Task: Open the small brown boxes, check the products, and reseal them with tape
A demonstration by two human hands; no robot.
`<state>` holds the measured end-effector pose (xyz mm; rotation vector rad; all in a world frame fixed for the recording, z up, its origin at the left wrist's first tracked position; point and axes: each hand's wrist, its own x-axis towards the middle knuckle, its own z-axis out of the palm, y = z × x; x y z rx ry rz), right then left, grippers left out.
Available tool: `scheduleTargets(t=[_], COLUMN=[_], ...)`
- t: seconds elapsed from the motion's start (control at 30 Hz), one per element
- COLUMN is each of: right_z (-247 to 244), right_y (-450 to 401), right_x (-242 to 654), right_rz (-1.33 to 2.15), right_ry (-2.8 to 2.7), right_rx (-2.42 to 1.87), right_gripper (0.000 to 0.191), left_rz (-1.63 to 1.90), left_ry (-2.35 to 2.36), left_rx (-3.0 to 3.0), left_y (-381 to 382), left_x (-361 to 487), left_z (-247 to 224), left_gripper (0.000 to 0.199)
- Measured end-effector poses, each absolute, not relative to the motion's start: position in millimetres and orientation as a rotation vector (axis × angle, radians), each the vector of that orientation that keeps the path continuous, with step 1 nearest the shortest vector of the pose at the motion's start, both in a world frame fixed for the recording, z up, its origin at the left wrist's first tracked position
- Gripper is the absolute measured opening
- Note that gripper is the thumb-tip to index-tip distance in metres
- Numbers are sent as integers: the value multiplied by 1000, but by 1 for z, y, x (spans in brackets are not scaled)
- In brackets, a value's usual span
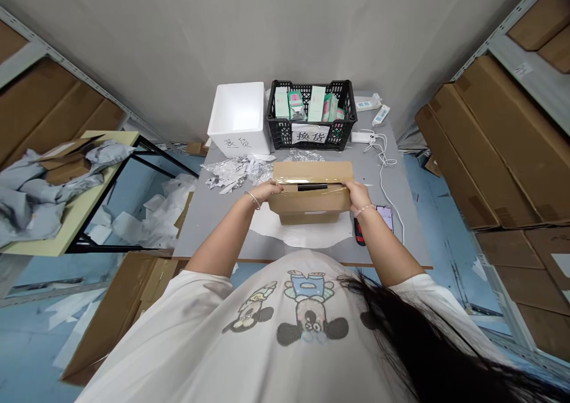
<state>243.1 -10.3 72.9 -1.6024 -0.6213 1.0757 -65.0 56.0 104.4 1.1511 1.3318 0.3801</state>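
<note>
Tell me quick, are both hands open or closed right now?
Left hand: on the clear tape at the cardboard box edge; open or gripping cannot be told.
Right hand: on the same tape and box; also cannot be told.

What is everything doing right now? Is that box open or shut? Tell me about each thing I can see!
cardboard box, clear tape stretched across it
left hand, pressing on the box
right hand, pressing on the box
foam box, open, no lid on
black crate, holding small green and white boxes
phone, lying flat, screen lit
crumpled plastic, lying in a heap
</note>
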Motion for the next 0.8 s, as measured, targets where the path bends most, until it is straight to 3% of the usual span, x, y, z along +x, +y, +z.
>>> scheduleTargets(t=[0.2, 0.33, 0.43, 0.47, 0.53, 0.6, 0.7, 0.8], right_z=[84, 84, 82, 81, 82, 82, 81, 78], right_y=[-29, -45, -54, -56, -63, -73, -90, -105], right_x=[257, 265, 267, 267, 267, 266, 266, 268], right_rz=[1222, 1231, 1222, 1210, 1113, 936, 751, 727], right_ry=[-798, -951, -1051, -1098, -1191, -1282, -1491, -1762], right_rx=[-1514, -1434, -1372, -1361, -1382, -1419, -1351, -1235], right_gripper=[25, 39, 45, 46, 44, 40, 45, 38], left_rz=[258, 379, 565, 587, 639, 775, 969, 1066], left_ry=[1309, 1698, 1460, 1309, 1142, 1201, 1360, 1412], left_rx=[1193, 1597, 2012, 2096, 2118, 1968, 1616, 1444], left_y=[69, 81, 91, 94, 103, 113, 129, 140], left_x=[-83, -91, -90, -90, -88, -85, -76, -60], left_z=[103, 98, 92, 90, 85, 78, 66, 55], left_gripper=[45, 75, 94, 88, 58, 33, 41, 43])
